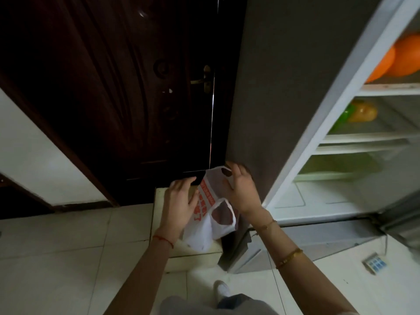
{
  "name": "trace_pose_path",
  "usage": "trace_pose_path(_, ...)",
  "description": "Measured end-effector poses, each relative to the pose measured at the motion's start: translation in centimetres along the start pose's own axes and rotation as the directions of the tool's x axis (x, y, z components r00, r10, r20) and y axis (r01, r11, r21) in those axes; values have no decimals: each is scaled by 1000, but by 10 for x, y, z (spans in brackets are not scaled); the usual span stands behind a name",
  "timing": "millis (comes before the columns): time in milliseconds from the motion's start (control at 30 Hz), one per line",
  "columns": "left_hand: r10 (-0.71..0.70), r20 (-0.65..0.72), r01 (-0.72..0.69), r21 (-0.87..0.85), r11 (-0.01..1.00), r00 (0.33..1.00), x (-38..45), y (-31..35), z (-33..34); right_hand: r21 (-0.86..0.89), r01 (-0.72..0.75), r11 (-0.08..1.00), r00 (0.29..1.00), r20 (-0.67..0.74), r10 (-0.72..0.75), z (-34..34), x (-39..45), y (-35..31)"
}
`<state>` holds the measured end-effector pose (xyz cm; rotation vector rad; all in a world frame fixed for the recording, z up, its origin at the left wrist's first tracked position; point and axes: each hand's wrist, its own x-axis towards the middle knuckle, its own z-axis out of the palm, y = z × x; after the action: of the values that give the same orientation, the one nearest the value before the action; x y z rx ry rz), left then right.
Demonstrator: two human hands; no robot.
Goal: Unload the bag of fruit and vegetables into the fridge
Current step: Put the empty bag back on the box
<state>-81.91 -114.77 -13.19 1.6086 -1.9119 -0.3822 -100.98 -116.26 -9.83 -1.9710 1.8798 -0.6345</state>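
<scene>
A white plastic bag with red print hangs between my hands, above a low white box next to the fridge. It looks slack and I cannot see into it. My left hand lies on the bag's left side, fingers fairly straight and thumb on the plastic. My right hand curls its fingers round the bag's upper handle loop. The fridge stands open at the right. Oranges sit on its upper shelf, and a yellow fruit and a green one sit on the shelf below.
A dark wooden door with a brass handle fills the back left. The fridge's grey side panel rises just behind my right hand. A small blue-and-white packet lies on the tiled floor at the right. My shoe shows at the bottom.
</scene>
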Motion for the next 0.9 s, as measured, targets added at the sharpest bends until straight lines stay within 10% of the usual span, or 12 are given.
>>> trace_pose_path(900, 453, 24, -453, 17, 891, 891, -101, 168, -7, -46, -185, 982, 892, -427, 148, -139, -260, 79)
